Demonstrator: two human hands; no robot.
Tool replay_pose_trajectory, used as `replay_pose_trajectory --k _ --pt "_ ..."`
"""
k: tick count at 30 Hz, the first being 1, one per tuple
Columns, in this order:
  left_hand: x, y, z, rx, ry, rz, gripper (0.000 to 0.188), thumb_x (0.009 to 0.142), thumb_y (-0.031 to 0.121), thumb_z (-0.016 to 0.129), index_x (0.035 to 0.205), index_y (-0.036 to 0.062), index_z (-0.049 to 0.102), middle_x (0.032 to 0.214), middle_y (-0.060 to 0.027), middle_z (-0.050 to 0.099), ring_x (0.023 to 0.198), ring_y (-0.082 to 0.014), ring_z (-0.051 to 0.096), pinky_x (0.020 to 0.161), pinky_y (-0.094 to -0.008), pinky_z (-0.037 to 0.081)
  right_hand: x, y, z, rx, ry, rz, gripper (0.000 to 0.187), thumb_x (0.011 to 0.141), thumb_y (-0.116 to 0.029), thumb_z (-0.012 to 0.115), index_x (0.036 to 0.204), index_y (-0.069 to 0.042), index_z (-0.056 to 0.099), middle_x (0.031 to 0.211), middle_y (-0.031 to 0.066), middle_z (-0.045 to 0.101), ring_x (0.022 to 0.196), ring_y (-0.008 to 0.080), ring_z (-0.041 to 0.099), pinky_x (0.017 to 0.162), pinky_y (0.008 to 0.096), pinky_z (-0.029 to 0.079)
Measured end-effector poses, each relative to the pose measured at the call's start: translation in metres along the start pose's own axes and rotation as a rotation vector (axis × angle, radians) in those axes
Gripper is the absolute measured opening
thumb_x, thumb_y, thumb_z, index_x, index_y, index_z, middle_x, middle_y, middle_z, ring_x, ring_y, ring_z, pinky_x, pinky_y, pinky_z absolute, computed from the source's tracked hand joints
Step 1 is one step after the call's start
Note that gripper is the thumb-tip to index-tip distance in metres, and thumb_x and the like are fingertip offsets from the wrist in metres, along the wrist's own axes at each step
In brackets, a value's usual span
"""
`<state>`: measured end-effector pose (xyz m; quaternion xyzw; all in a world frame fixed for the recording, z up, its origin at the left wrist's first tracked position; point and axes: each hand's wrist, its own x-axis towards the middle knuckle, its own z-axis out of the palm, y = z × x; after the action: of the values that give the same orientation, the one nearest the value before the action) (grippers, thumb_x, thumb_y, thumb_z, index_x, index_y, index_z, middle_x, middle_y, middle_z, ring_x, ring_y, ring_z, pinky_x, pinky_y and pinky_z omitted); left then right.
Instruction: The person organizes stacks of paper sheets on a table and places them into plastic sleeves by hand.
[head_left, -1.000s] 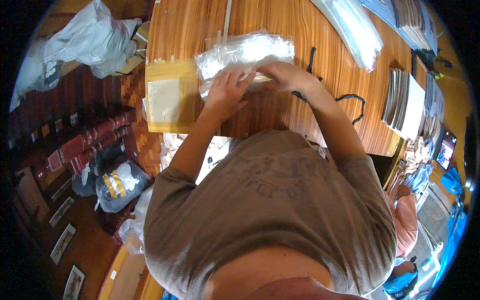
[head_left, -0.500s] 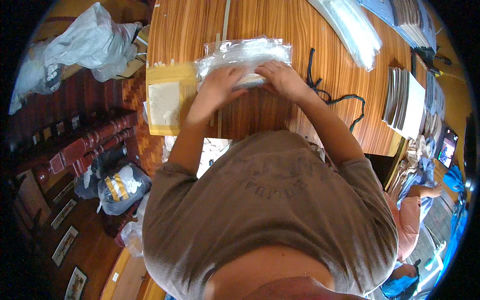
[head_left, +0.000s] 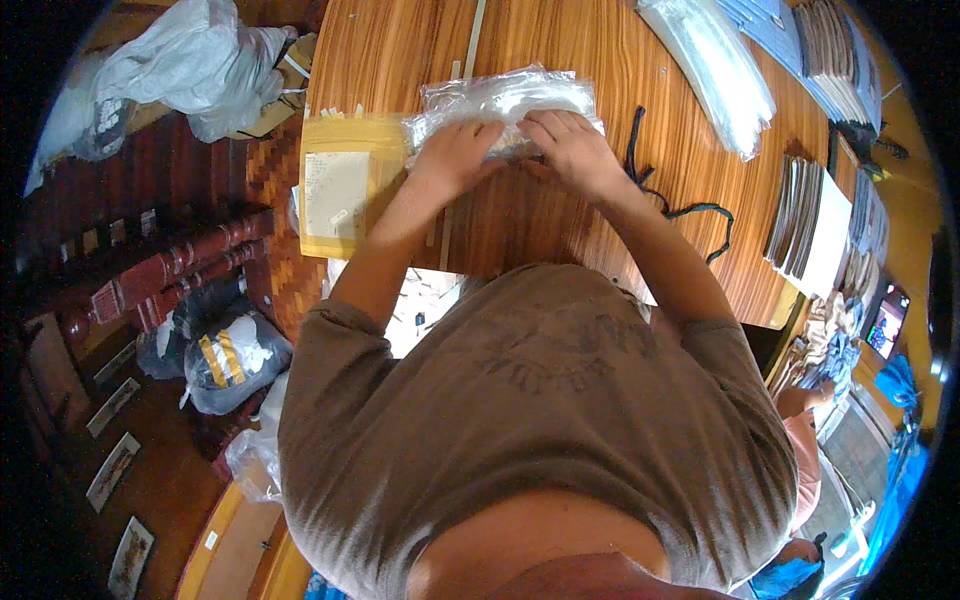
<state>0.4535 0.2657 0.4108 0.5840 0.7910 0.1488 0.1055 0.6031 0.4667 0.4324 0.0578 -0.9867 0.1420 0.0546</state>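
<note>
A small pile of clear plastic bags [head_left: 505,92] lies on the striped wooden table in front of me, shiny and wrinkled. My left hand [head_left: 455,158] is closed on its near left part, fingers bent over the top. At the near right part, my right hand [head_left: 574,152] grips the same bags, its fingertips curled onto the film. The two hands are a short gap apart, and they cover much of the near edge. Left of the pile, a patch of yellow tape [head_left: 385,185] holds a sheet of paper [head_left: 336,195] to the tabletop.
A black cord [head_left: 700,208] lies right of my right hand. Long clear plastic sleeves [head_left: 715,75] rest at the far right, beside stacked blue folded pieces [head_left: 770,35]. Cards [head_left: 805,215] stand stacked at the right edge. A co-worker's arm [head_left: 805,400] shows at lower right.
Both hands stay on the plastic bags; the right hand's fingers have drawn in over the film. The whole view has shifted slightly. The co-worker's arm has moved at the right.
</note>
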Motion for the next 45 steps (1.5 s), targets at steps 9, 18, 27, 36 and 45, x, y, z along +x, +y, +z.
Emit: replay_pose_trajectory --k 9,18,27,36,45 --pt "0.014 -0.007 -0.009 -0.053 -0.104 0.021 0.047 0.089 0.035 0.071 0.126 0.0079 0.059 0.115 -0.0163 0.067 0.107 -0.0382 0.064 0.09 -0.0481 0.053 0.025 0.004 0.017 -0.049 -0.025 -0.003 0.086 0.076 -0.036 0.082 0.145 -0.005 0.042 0.154 0.0128 0.042 0.144 0.0338 0.038 0.121 0.0491 0.03" --pt "-0.002 0.002 -0.002 0.144 0.082 0.052 0.046 0.085 0.027 0.073 0.126 0.0117 0.06 0.118 -0.0121 0.066 0.111 -0.035 0.062 0.092 -0.0464 0.052 0.017 0.005 0.023 -0.208 0.153 -0.095 0.076 0.078 -0.033 0.08 0.142 -0.009 0.047 0.145 0.0126 0.049 0.14 0.0329 0.043 0.119 0.0464 0.033" --pt "-0.08 0.078 -0.007 -0.041 0.501 -0.201 0.048 0.082 0.018 0.079 0.124 0.0048 0.059 0.116 -0.0124 0.061 0.109 -0.0311 0.061 0.095 -0.0447 0.05 -0.016 -0.009 0.012 -0.157 -0.115 0.108 0.047 0.083 -0.027 0.07 0.123 -0.009 0.057 0.113 0.0096 0.059 0.106 0.0288 0.058 0.09 0.0424 0.05" --pt "-0.096 0.095 0.057 -1.62 0.311 -1.038 0.048 0.093 0.034 0.074 0.121 -0.0029 0.06 0.108 -0.015 0.069 0.094 -0.023 0.066 0.082 -0.0357 0.054 -0.018 -0.076 -0.018 -0.171 -0.24 0.351 0.089 0.07 -0.071 0.076 0.129 -0.006 0.06 0.107 0.0125 0.067 0.102 0.0327 0.066 0.087 0.0439 0.052" --pt "-0.064 0.039 0.003 -0.55 0.685 -0.915 0.117 0.069 0.043 0.091 0.15 -0.009 0.025 0.122 -0.0278 0.061 0.104 -0.0401 0.066 0.093 -0.0425 0.053 -0.005 -0.084 -0.006 0.64 -0.327 0.293 0.062 0.082 -0.052 0.078 0.119 -0.003 0.067 0.088 0.0153 0.071 0.082 0.0331 0.07 0.076 0.0439 0.055"
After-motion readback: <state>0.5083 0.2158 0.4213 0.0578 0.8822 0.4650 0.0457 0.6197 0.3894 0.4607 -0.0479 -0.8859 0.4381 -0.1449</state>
